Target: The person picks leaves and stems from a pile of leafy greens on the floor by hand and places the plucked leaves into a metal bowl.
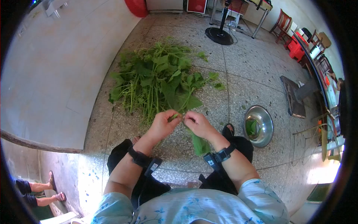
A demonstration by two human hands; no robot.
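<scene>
My left hand (166, 123) is closed, pinching a green stem just in front of the pile of leafy vines (156, 72) on the floor. Right beside it, my right hand (198, 124) has its fingers curled together in a pinch. A broad green leaf (200, 145) hangs below that hand, its stalk apparently between the fingers. Fingertips of both hands nearly meet, and they hide the stalk's end. To the right stands a shiny metal bowl (267, 123) with a few green leaves (252, 127) in it.
A white panelled block (63, 74) borders the left side. A black fan base (219, 36) stands on the speckled floor ahead. Toward the right are a floor scale (292, 97), a red stool (297, 46) and a long table. Another person's sandalled feet (56, 188) show at lower left.
</scene>
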